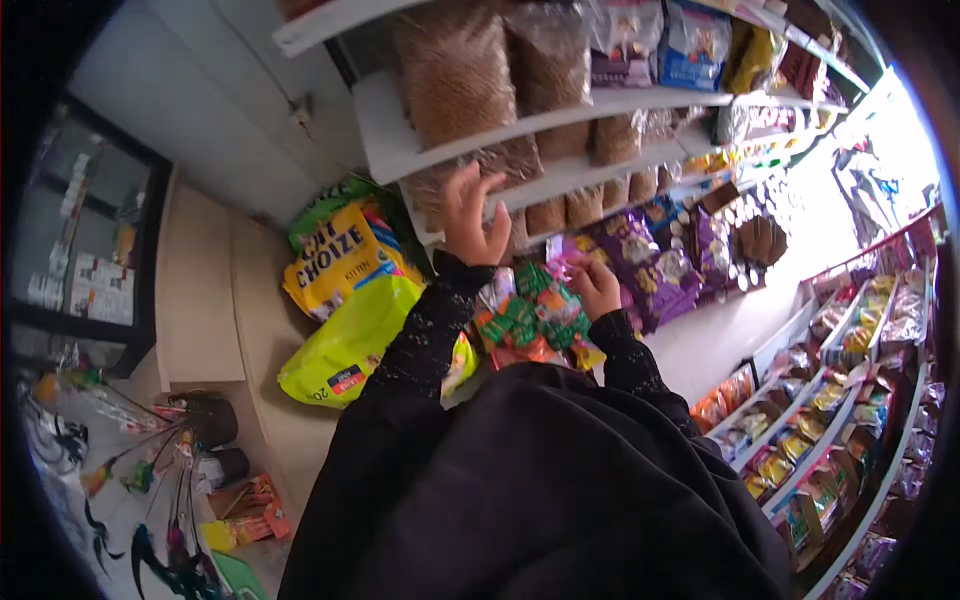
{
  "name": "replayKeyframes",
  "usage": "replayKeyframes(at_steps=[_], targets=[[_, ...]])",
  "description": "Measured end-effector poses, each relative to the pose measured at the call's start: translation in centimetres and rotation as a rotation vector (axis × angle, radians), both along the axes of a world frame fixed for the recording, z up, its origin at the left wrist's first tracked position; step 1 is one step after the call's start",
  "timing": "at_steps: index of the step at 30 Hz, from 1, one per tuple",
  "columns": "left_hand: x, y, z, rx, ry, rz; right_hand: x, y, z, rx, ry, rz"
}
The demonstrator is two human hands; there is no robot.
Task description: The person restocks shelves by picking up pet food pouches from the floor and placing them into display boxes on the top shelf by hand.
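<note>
My left hand (pixel 474 222) is raised with its fingers apart, in front of the shelf edge. Just beyond its fingertips lie clear plastic bags of brown pellets (pixel 515 160). My right hand (pixel 597 286) has its fingers curled together; what they hold, if anything, I cannot make out. Behind and beside it are purple bags (pixel 668 283) and a pink packet (pixel 585 243). Below and between both hands sits a pile of small green and orange packets (pixel 540 312). Black sleeves cover both forearms.
At the left stand a yellow "Choize Kitten" bag (pixel 345 255) and a lime-green bag (pixel 345 345). A white shelf (pixel 440 150) holds more pellet bags above. Racks of small packets (pixel 810 400) line the right side. Feathered wands (pixel 165 440) stand at the lower left.
</note>
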State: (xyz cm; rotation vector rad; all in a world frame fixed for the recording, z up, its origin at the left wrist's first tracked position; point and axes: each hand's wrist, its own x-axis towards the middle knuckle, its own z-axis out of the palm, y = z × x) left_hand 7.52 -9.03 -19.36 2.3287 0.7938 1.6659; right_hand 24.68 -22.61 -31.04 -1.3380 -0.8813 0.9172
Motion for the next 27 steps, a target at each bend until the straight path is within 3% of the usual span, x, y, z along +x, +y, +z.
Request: replayKeyframes(at_steps=[5, 10, 14, 16, 20, 23, 27], targets=[[4.5, -4.2, -9.6, -0.286, 0.166, -0.188, 2.9, -6.8, -5.2, -0.395, 0.107, -0.088], [8.2, -6.6, -18.9, -0.600, 0.318, -0.276, 6.7, -9.8, -12.4, -0.461, 0.212, -0.172], [11.0, -8.5, -25.5, -0.692, 0.410, -0.337, 10.5, -10.7, -17.7, -0.600, 0.298, -0.280], [12.6, -9.7, -29.1, -0.951, 0.454, -0.376, 12.5, -11.3, -20.6, -0.642, 0.303, -0.284], [15.3, -11.0, -39.8, -1.130, 0.408, -0.414, 18.5, -9.5, -27.2, -0.705, 0.288, -0.273], [18.2, -10.7, -44.6, -1.342, 0.455, -0.321, 21.9, -9.4, -33.7, -0.781, 0.289, -0.312], [21.5, -9.4, -49.7, -1.366, 0.598, -0.320, 24.7, -9.4, -44.3, -0.799, 0.260, -0.501]])
